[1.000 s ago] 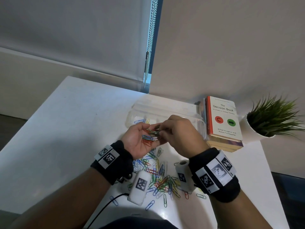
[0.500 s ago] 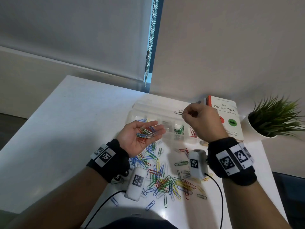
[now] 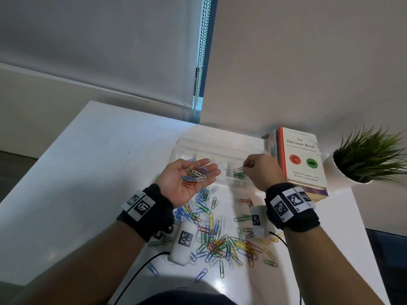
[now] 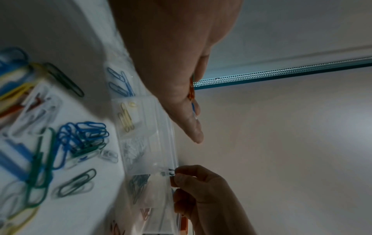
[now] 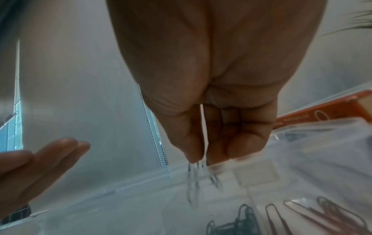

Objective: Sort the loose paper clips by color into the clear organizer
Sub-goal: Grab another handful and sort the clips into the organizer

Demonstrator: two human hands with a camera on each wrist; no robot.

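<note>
Green paper clip (image 3: 240,168) pinched between thumb and fingertips of right hand (image 3: 263,170), held just above the green-clip compartment of the clear organizer (image 3: 211,148) at the table's (image 3: 88,164) far edge. Left hand (image 3: 187,180) palm up, fingers relaxed, cupping mixed clips (image 3: 196,175). Loose clips (image 3: 220,238) scattered nearer; book (image 3: 300,157) beside the organizer.

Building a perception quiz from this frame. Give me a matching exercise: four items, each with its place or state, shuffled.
Items:
1. left hand
2. right hand
3. book
4. plant

Places or states:
A. far right, in a white pot
B. palm up, mixed clips resting on it
C. between organizer and plant
D. pinching a clip over the green compartment

Pairs: 1-B, 2-D, 3-C, 4-A
</note>
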